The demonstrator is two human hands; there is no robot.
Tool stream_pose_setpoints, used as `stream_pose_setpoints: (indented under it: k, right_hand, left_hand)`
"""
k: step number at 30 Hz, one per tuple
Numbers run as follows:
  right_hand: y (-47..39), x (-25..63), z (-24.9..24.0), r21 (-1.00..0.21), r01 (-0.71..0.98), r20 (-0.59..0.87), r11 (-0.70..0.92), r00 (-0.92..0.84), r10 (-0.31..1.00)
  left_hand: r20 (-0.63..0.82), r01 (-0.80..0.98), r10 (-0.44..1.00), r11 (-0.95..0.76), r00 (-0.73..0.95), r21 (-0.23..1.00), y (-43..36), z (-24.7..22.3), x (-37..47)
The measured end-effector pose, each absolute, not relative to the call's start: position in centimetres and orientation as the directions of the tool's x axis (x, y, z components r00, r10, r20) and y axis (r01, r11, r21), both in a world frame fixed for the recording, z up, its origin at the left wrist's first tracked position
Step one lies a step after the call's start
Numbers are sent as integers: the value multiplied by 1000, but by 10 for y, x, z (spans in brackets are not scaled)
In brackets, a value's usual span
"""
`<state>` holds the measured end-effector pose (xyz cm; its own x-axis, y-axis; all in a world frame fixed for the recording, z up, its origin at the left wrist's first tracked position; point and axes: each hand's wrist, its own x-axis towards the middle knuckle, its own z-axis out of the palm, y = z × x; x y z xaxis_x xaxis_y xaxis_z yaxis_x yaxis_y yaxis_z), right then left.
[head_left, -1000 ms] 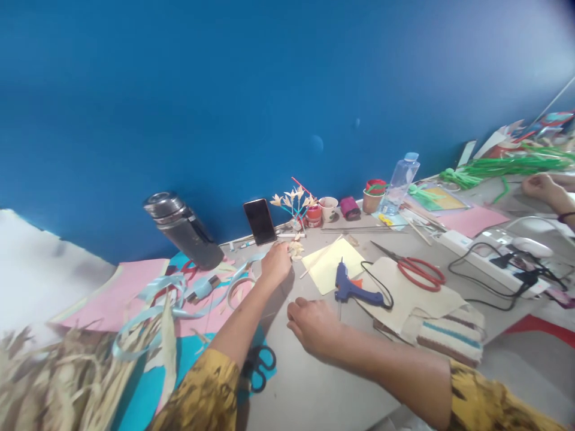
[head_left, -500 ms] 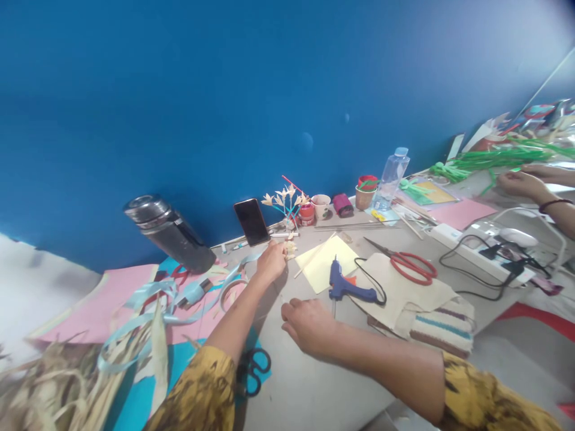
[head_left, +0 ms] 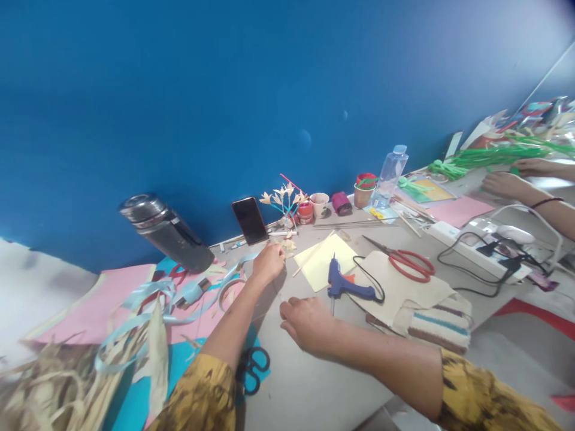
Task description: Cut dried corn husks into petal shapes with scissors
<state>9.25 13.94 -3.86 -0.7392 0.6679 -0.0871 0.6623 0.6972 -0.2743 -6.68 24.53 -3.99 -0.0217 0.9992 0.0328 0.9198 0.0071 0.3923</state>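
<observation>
My left hand [head_left: 269,262] is closed in a pinch above the table, beside some small pale dried petals [head_left: 288,244]. Closer to me, my right hand [head_left: 308,320] has its fingers curled together, thumb against them. A faint thin pale line shows between the two hands; whatever either one grips is too small or hidden to name. Right of my right hand lies a blue glue gun [head_left: 348,284], partly on a yellow sheet of paper [head_left: 336,251]. Black-handled scissors [head_left: 255,371] rest below my left forearm. Pale flowers [head_left: 284,194] on blue stems stand at the back.
A dark flask [head_left: 175,236] and a phone [head_left: 250,220] stand by the wall. Ribbon [head_left: 135,326] and dried husks [head_left: 58,383] cover the left side. Red-handled scissors [head_left: 411,263], a power strip [head_left: 476,248] and a bottle [head_left: 390,179] are rightward, near a co-worker's hands [head_left: 510,182].
My hands keep nearly the same pinched poses, and the view has shifted slightly. At the far right, the co-worker's hands have moved a little leftward.
</observation>
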Motion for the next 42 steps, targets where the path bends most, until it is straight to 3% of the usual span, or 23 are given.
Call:
stream_pose_setpoints:
  k: [16, 21, 28, 32, 38, 42]
  right_hand:
    - [139, 93, -41, -288, 669, -100, 685, -732, 674]
    - [138, 96, -42, -290, 656, -90, 696, -743, 663]
    - [137, 98, -45, -279, 659, -129, 698, -746, 653]
    - [136, 99, -46, -262, 658, -110, 706, -747, 656]
    - [135, 101, -46, -241, 655, -97, 716, -750, 654]
    - [135, 101, -47, -232, 656, -99, 719, -751, 653]
  left_hand:
    - [128, 849, 984, 40, -125, 526, 239, -26, -92]
    - [116, 801, 957, 153, -266, 579, 220, 11, -140]
    - [107, 705, 910, 232, -401, 670, 133, 71, -182]
    - [90, 759, 900, 302, -426, 576, 87, 63, -196]
    - [61, 897, 924, 349, -378, 272, 38, 6, -207]
    - [120, 962, 955, 267, -273, 66, 26, -24, -196]
